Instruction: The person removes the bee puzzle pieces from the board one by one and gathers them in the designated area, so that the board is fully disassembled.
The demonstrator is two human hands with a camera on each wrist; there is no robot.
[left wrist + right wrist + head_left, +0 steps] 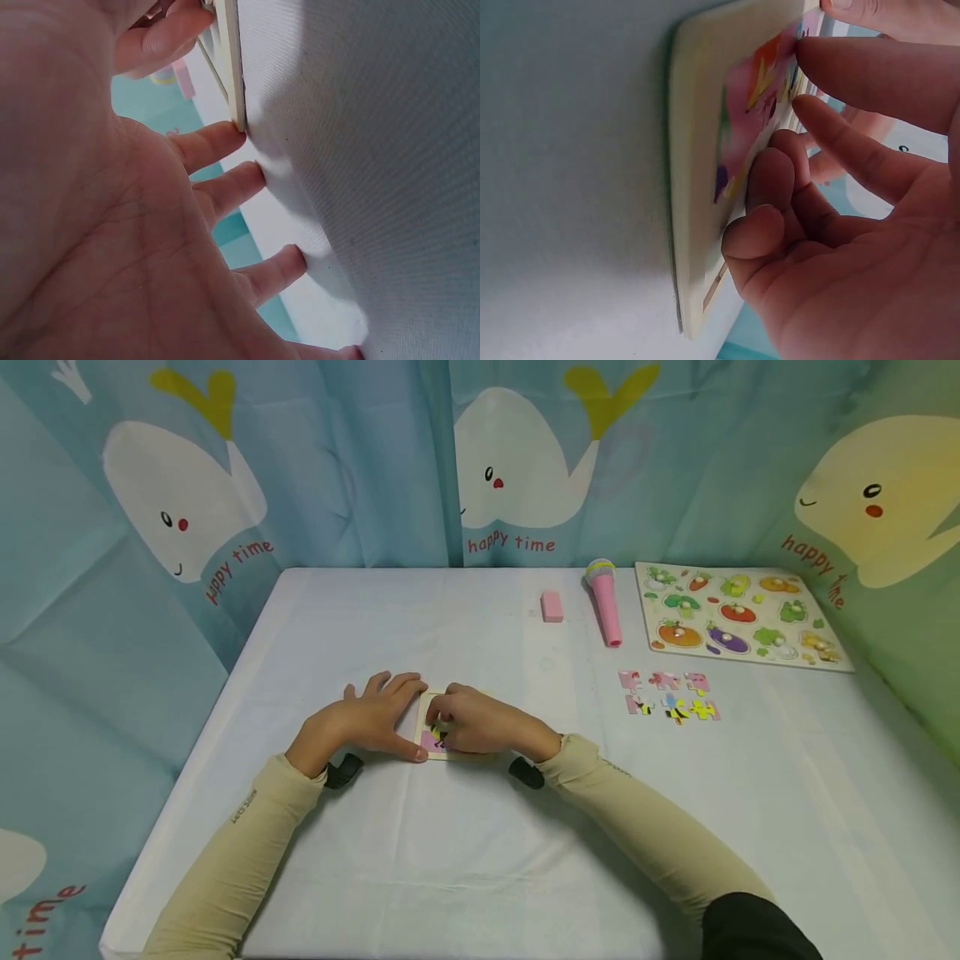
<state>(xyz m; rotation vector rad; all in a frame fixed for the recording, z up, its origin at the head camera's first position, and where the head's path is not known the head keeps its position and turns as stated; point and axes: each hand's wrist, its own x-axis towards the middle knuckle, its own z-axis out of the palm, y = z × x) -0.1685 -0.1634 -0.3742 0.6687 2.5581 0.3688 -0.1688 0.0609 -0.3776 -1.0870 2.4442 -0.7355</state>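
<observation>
A small wooden jigsaw board (423,706) with a pale rim lies on the table, partly hidden under the hands. Spread over its left side, my left hand (375,714) touches the rim with thumb and index finger while the other fingertips rest on the cloth. My right hand (476,722) is over the board's picture, pinching a jigsaw piece (784,96) between thumb and index finger against the surface. Its other fingers curl inward, as the right wrist view shows. Pink, yellow and orange picture parts (750,105) fill some of the board.
Several loose jigsaw pieces (676,707) lie in two rows to the right. Behind them are a pink toy microphone (606,606), a pink block (552,607) and a vegetable knob-puzzle board (643,581). A whale-print curtain (390,468) hangs around the white table (337,852).
</observation>
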